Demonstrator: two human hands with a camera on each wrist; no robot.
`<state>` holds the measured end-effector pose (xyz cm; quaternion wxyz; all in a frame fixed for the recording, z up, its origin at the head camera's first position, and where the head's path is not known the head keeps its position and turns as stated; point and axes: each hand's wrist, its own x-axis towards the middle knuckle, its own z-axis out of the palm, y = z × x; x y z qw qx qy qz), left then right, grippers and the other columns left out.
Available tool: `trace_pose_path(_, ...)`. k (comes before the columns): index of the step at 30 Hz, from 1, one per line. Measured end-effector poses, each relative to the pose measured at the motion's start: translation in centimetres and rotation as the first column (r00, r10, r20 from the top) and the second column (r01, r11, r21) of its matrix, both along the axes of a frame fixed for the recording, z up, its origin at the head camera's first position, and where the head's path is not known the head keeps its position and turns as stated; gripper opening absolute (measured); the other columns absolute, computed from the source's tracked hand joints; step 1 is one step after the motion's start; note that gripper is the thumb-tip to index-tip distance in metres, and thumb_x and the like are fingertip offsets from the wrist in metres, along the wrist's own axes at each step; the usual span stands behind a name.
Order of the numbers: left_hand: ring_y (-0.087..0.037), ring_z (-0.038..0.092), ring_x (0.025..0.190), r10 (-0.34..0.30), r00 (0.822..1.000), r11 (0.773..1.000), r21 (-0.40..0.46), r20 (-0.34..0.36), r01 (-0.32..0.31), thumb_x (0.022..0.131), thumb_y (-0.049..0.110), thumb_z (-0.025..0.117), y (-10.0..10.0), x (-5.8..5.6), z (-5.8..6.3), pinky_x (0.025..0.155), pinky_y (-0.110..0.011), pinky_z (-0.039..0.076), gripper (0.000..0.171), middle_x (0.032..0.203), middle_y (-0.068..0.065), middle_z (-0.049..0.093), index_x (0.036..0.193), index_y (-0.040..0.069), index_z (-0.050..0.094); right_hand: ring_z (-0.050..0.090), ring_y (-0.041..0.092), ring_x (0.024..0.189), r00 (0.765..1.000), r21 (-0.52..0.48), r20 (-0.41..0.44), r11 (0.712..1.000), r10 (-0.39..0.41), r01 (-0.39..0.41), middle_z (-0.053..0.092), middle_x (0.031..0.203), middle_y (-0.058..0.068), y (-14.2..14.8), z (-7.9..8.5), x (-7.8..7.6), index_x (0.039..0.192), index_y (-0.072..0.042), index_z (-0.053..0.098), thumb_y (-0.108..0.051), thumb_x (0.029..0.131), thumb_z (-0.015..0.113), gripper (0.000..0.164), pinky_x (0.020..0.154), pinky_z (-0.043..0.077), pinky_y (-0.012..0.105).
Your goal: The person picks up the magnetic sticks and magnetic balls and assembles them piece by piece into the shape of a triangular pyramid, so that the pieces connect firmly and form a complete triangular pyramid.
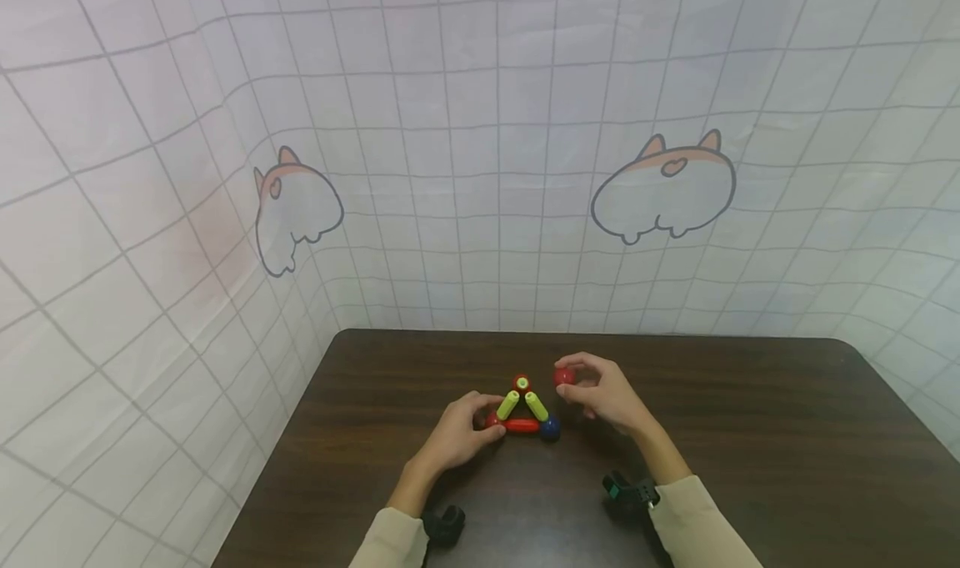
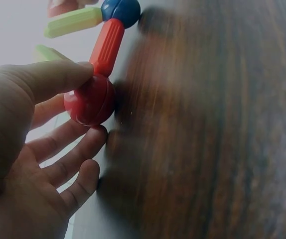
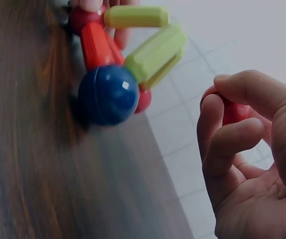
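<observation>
On the table stands a triangular frame of toy balls and rods, probably magnetic. A red rod [image 1: 522, 425] joins a red ball [image 2: 90, 100] at its left corner to a blue ball [image 3: 108, 95] at its right. Yellow-green rods [image 1: 536, 406] rise from the corners, leaning inward with free upper ends. Another red ball [image 3: 143, 99] forms the far corner. My left hand [image 1: 462, 429] grips the left red ball between thumb and fingers. To the right, my right hand [image 1: 606, 394] pinches a loose red ball [image 1: 564, 376], held apart from the frame.
The dark wooden table [image 1: 750, 434] extends around both hands. Behind it and at the sides hangs a white grid-patterned cloth [image 1: 480, 176] with cartoon animal prints. Each wrist wears a black strap with a camera [image 1: 630, 490].
</observation>
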<state>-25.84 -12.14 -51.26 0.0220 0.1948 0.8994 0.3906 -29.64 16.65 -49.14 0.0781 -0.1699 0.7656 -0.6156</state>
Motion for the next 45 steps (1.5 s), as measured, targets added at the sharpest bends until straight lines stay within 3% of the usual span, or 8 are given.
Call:
trace_pose_path(6,-0.014,0.056,0.087,0.001,1.0,1.0,0.004,0.0,-0.001,0.094,0.026,0.076,0.1,-0.1,0.0,0.072,-0.027,0.046,0.043,0.105,0.001,0.063,0.134,0.015,0.066,0.048,0.01,0.05,0.999,0.017,-0.049,1.0,0.017,-0.016,0.066,0.117,0.021,-1.2,1.3,0.9,0.128,-0.011,0.064,-0.017,0.093,0.076,0.037,0.044,0.042,0.026)
trace_pose_path(13,-0.016,0.056,0.092,0.016,0.999,1.0,0.006,0.031,-0.017,0.094,0.026,0.076,0.1,0.0,0.2,0.074,-0.028,0.046,0.044,0.107,0.0,0.064,0.134,0.013,0.066,0.046,0.01,0.05,0.995,0.032,-0.093,0.999,0.035,-0.032,0.067,0.092,0.013,-3.1,1.8,1.7,0.128,-0.015,0.065,-0.017,0.094,0.076,0.036,0.045,0.039,0.022)
trace_pose_path(21,-0.017,0.057,0.09,0.009,0.999,1.0,0.003,0.039,-0.01,0.094,0.025,0.075,0.1,-0.1,0.2,0.072,-0.028,0.046,0.044,0.108,-0.001,0.063,0.135,0.014,0.065,0.065,0.019,0.07,0.977,0.085,-0.213,0.996,0.019,-0.001,0.062,0.116,0.014,-4.8,1.5,2.1,0.127,-0.009,0.067,-0.015,0.092,0.077,0.037,0.058,0.049,0.023)
trace_pose_path(34,-0.018,0.057,0.088,0.007,1.0,1.0,-0.001,0.024,-0.007,0.094,0.023,0.075,0.1,0.0,0.3,0.07,-0.026,0.044,0.042,0.104,-0.001,0.063,0.134,0.013,0.066,0.058,0.013,0.066,0.974,0.119,-0.226,0.992,-0.021,0.049,0.063,0.117,0.009,-5.6,1.2,2.4,0.124,-0.015,0.07,-0.018,0.091,0.078,0.034,0.057,0.048,0.023)
trace_pose_path(45,-0.018,0.056,0.087,0.005,1.0,1.0,0.001,0.028,-0.005,0.094,0.025,0.075,0.1,-0.1,0.2,0.069,-0.026,0.044,0.044,0.107,-0.002,0.063,0.135,0.013,0.066,0.059,0.016,0.071,0.969,0.171,-0.241,0.981,-0.05,0.093,0.062,0.12,0.009,-5.8,1.0,2.3,0.132,-0.015,0.067,-0.015,0.094,0.075,0.039,0.059,0.05,0.023)
